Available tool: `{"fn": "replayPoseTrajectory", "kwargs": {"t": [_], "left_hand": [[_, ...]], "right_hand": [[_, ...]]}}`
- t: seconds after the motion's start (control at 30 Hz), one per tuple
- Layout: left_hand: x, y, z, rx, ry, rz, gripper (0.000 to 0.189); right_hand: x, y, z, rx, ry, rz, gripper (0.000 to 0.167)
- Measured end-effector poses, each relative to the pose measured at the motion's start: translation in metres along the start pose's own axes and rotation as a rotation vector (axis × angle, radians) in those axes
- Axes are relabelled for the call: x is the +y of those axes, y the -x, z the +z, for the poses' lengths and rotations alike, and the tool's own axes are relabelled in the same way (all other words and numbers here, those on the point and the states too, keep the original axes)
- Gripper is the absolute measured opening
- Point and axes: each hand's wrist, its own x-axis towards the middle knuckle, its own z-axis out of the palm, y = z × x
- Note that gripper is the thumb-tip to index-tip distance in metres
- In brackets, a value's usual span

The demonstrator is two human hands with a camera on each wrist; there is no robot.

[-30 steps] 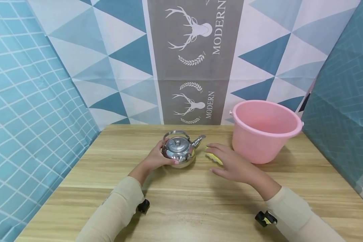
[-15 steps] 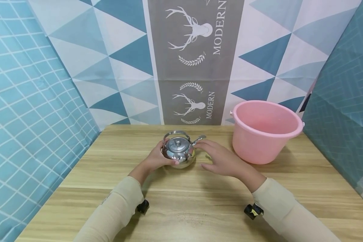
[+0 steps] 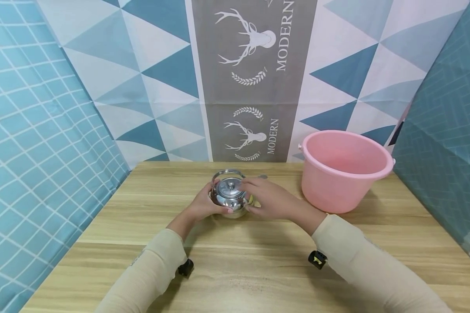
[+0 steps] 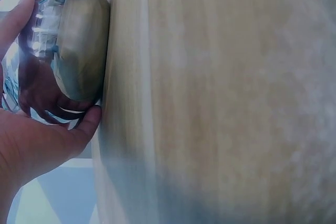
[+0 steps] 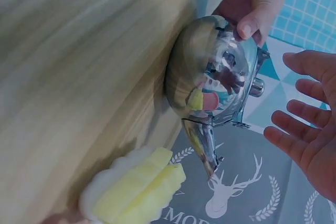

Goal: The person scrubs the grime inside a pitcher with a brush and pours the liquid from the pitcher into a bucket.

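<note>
A shiny metal kettle point(image 3: 232, 201) with a lid, a hoop handle and a spout stands on the wooden table. My left hand point(image 3: 203, 204) grips its body from the left side, fingers curved round behind and thumb in front. From the right, my right hand point(image 3: 272, 199) reaches across the spout with its fingers spread near the lid. Those fingers point(image 5: 304, 121) are relaxed and hold nothing in the right wrist view. A yellow and white sponge point(image 5: 139, 190) lies on the tabletop beside the spout; in the head view the right hand mostly hides it.
A pink bucket point(image 3: 333, 191) stands at the back right of the table point(image 3: 250, 265), close to the right forearm. Patterned sheeting point(image 3: 254, 100) rises behind the table. Blue grid sheeting point(image 3: 35, 143) lines the left side, and darker blue sheeting point(image 3: 442, 130) the right.
My right hand has moved left from above the sponge to the kettle, covering most of the spout. My left hand and the kettle have stayed in place.
</note>
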Motion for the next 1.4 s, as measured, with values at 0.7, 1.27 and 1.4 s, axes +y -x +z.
{"fn": "replayPoseTrajectory", "kwargs": {"t": [0.7,1.27,1.4], "left_hand": [[-0.002,-0.001,-0.001,-0.016,0.003,0.004,0.116],[-0.004,-0.002,-0.001,-0.012,0.006,0.022,0.113],[-0.004,-0.003,0.000,-0.019,0.007,0.022,0.113]], "right_hand": [[0.012,-0.038,0.008,-0.019,0.077,-0.083,0.038],[0.015,-0.057,0.012,-0.100,0.088,-0.016,0.035],[0.015,-0.060,0.014,-0.101,0.092,-0.003,0.030]]}}
